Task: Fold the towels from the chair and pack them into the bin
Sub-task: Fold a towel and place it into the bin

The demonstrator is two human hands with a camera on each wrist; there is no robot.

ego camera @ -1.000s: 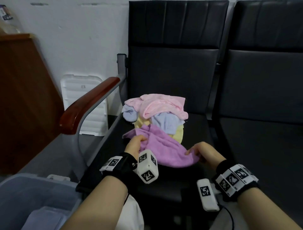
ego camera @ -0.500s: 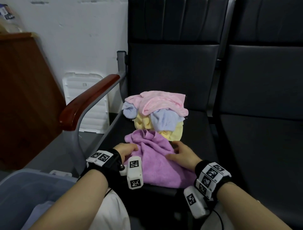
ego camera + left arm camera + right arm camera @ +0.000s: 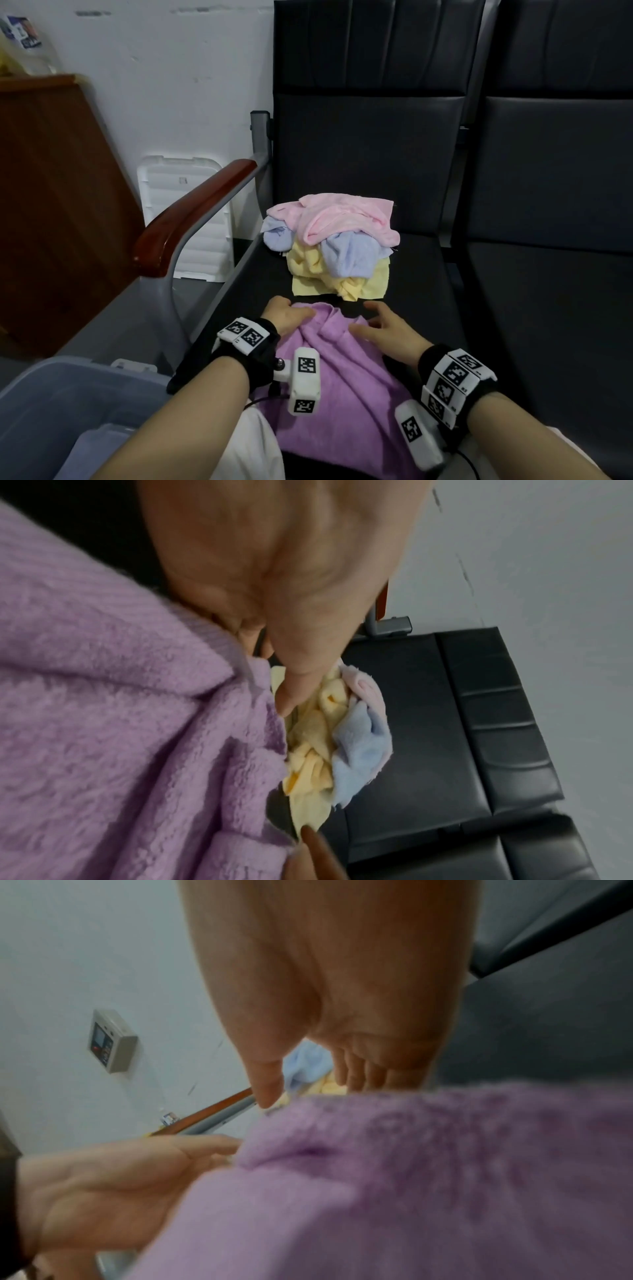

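Purple towel (image 3: 329, 383): spread rumpled over the front of the chair seat (image 3: 421, 274) at 6 o'clock in the head view, near edge hanging toward the person's lap, far edge bunched into folds.
Left hand (image 3: 286, 317): at the towel's far-left corner, about 7 o'clock from the pile; fingers curled, thumb and forefinger pinching the towel's hem in the left wrist view.
Right hand (image 3: 383, 330): on the towel's far-right part, at 3 o'clock from the left hand; fingers (image 3: 375, 308) spread and nearly straight, lying on the cloth, gripping nothing.
Towel pile (image 3: 332, 246): mid-seat at 12 o'clock from the hands, just apart from the purple towel; pink towel (image 3: 342, 219) on top, blue towel (image 3: 346, 255) under it, yellow towel (image 3: 342, 282) at the bottom, all crumpled.
Bin (image 3: 48, 404): grey-blue, at 8 o'clock beside the chair, pale folded cloth inside near the frame's bottom edge.
Armrest (image 3: 185, 219): red-brown wood on a grey frame, at 10 o'clock from the hands.
White panel (image 3: 185, 192): ribbed, leaning against the wall behind the armrest.
Second seat (image 3: 555, 291): dark, at 3 o'clock.
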